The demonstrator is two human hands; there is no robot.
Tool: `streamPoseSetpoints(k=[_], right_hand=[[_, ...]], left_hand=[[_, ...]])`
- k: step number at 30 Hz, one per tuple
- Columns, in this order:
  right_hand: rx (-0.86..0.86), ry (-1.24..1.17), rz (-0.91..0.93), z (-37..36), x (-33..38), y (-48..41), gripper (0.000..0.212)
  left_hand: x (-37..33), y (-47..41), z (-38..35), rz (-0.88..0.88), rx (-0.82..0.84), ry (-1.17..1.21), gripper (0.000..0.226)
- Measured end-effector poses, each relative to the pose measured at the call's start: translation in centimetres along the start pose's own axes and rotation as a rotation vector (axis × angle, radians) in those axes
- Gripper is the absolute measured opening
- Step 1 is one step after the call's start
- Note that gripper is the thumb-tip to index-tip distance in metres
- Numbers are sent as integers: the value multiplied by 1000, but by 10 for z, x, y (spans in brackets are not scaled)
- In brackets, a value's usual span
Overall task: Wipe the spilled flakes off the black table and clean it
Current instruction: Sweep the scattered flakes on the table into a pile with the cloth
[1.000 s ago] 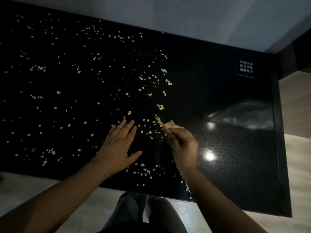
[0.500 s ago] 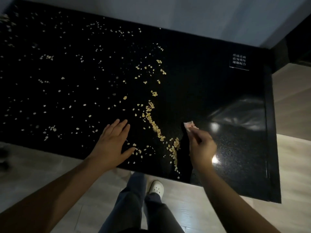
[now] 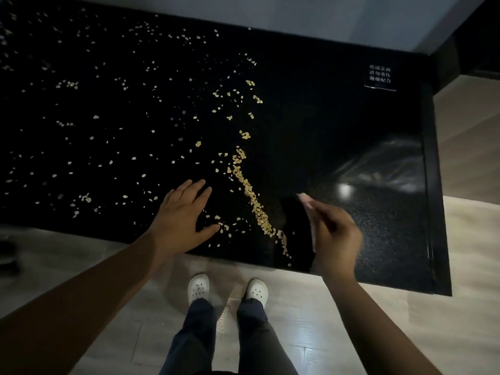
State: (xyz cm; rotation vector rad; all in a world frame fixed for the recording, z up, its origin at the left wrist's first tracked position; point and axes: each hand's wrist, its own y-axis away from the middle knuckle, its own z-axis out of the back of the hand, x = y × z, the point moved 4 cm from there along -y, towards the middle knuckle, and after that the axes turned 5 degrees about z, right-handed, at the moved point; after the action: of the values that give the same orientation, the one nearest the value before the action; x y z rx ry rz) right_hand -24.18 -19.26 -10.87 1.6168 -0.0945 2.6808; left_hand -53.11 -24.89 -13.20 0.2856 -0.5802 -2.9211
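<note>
Pinching a small pale wipe [image 3: 303, 197] in curled fingers, the right hand [image 3: 335, 234] sits low and right of centre, now clear of the flakes [image 3: 254, 204] it was among a second ago. These form a diagonal ridge reaching the near edge of the black table [image 3: 324, 109], while loose ones dot its left half. The left hand [image 3: 181, 217] stays flat, fingers spread, left of the ridge.
</note>
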Motion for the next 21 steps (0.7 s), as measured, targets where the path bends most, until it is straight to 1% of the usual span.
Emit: streamPoseSetpoints(k=[2, 4, 8, 11, 13, 16, 19, 21], right_hand=[[-79, 70, -93, 9, -17, 18, 20], [-123, 94, -157, 2, -27, 37, 25], [-193, 52, -147, -41, -16, 57, 24], [-98, 5, -92, -84, 7, 54, 26], [-57, -75, -96, -103, 18, 48, 24], [-106, -176, -147, -91, 26, 42, 15], [-196, -87, -105, -52, 27, 51, 15], [-256, -16, -109, -36, 20, 67, 18]], left_hand=[[2, -1, -1, -10, 0, -10, 100], [3, 0, 0, -19, 7, -3, 101], [4, 0, 3, -49, 1, 28, 102], [8, -1, 2, -73, 17, 27, 103], [11, -1, 2, -93, 31, 34, 103], [15, -1, 5, -130, 30, 52, 102], [18, 0, 6, -160, 34, 51, 101], [21, 0, 7, -173, 30, 54, 98]])
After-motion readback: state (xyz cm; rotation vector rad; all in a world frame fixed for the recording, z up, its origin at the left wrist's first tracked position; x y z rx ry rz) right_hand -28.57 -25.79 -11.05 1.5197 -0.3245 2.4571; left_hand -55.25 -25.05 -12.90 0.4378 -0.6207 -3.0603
